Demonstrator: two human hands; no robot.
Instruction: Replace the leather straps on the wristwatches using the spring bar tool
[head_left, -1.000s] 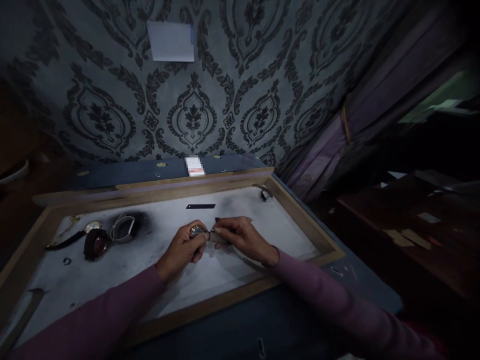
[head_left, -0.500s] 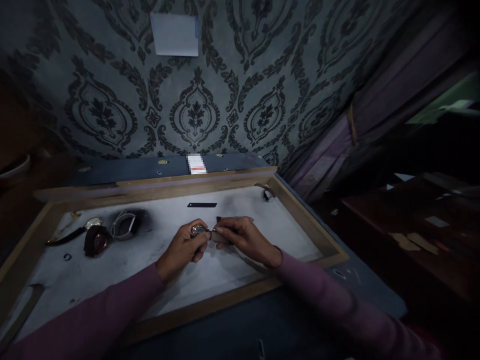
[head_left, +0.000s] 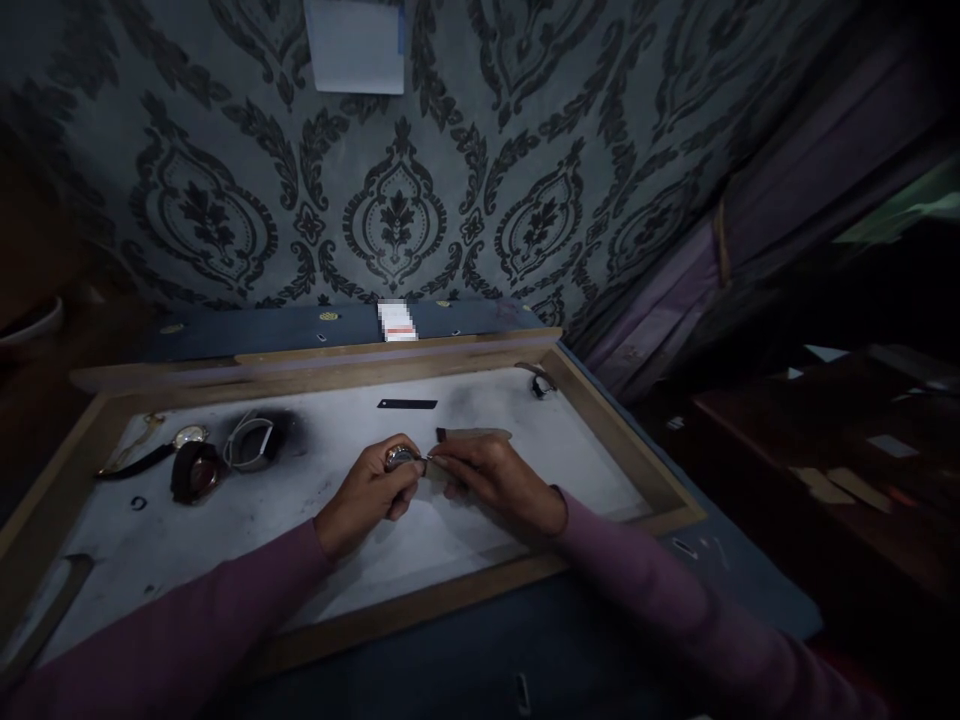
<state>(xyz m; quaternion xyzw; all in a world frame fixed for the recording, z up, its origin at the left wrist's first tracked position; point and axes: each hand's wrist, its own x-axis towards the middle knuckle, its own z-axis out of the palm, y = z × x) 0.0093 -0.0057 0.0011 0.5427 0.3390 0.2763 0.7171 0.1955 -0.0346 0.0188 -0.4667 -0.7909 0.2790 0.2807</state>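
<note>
The left hand (head_left: 375, 492) was closed around a round watch (head_left: 400, 456), its face turned up between thumb and fingers. The right hand (head_left: 501, 482) had its thumb and fingertips drawn together on a small piece (head_left: 430, 460) at the watch's right edge, too small to make out. Both hands were just above the white surface (head_left: 581, 440), which had a wooden frame (head_left: 420, 610) around it.

Just beyond the right hand was a pale strip with a dark end (head_left: 474, 434), and farther back lay a flat black bar (head_left: 407, 404). Well to the left, a gold watch with a black strap (head_left: 190, 437), a watch with a dark band (head_left: 201, 473) and a grey band (head_left: 252, 442) lay close together, with a small dark ring (head_left: 139, 503) nearby. Another small watch (head_left: 541, 384) rested near the far right corner. A curved strap (head_left: 58, 603) lay at the lower left, beside the left sleeve (head_left: 187, 625).
</note>
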